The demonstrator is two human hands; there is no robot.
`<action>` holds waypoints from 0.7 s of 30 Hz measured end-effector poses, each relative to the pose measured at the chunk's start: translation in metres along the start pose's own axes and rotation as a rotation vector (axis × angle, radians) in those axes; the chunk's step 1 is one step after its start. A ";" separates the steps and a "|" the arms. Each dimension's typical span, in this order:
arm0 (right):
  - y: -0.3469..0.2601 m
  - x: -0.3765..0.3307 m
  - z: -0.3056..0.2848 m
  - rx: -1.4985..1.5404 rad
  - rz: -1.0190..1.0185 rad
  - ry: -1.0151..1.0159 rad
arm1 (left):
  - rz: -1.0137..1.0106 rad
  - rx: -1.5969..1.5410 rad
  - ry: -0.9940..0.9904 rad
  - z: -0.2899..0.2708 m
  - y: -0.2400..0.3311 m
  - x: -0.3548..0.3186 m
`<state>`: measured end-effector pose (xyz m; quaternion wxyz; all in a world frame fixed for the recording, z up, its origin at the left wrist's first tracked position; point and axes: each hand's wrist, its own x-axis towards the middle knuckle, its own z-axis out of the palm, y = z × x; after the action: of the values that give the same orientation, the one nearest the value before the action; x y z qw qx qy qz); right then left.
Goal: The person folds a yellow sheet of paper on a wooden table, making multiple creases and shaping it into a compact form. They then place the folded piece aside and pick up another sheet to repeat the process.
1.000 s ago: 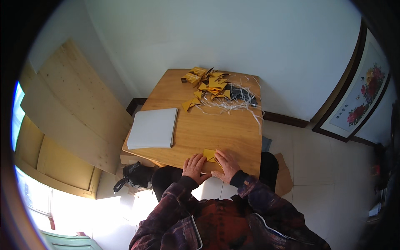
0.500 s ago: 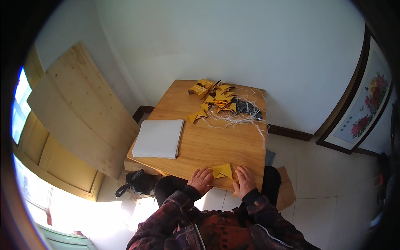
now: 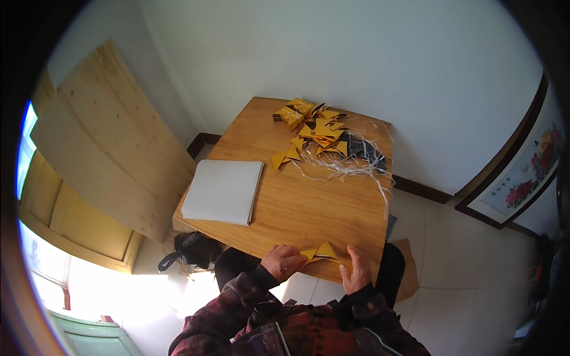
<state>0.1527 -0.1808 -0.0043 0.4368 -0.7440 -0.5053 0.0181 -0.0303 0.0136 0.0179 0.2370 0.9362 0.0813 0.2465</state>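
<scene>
A small piece of folded yellow paper [image 3: 323, 252] lies at the near edge of the wooden table [image 3: 297, 204], its upper part standing in a peak. My left hand [image 3: 281, 262] is closed on the paper's left end, fingertips pressing it. Just beyond the paper's right corner, my right hand [image 3: 357, 270] holds nothing, its thumb and fingers apart. Folded yellow paper pieces [image 3: 323, 132] lie heaped at the far side of the table, some tied in bundles. Beside them white plastic strings [image 3: 344, 171] spread loosely over a dark grey item [image 3: 359, 148].
A stack of white sheets [image 3: 222, 191] rests on the table's left side. A black plastic bag [image 3: 197, 249] is below the table's left corner. Wooden boards [image 3: 113, 142] lean at the left. A framed flower picture [image 3: 522, 172] stands against the wall at right.
My right hand has come away from the paper's right end and moved slightly right. The paper has shifted from lying flatter to a raised peak. My view has tilted a little.
</scene>
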 end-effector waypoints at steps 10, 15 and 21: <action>-0.006 0.003 -0.002 -0.065 -0.022 -0.045 | -0.654 -0.717 0.300 -0.055 -0.124 0.131; -0.006 0.004 -0.001 -0.086 -0.013 -0.055 | -0.575 -0.122 0.326 -0.066 -0.158 0.114; -0.008 0.007 -0.001 -0.135 -0.041 -0.093 | -0.696 0.331 0.120 -0.082 -0.131 0.002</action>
<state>0.1507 -0.1756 0.0043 0.3618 -0.7596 -0.5404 0.0095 -0.0743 0.1620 0.0178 0.1471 0.8621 0.4463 0.1894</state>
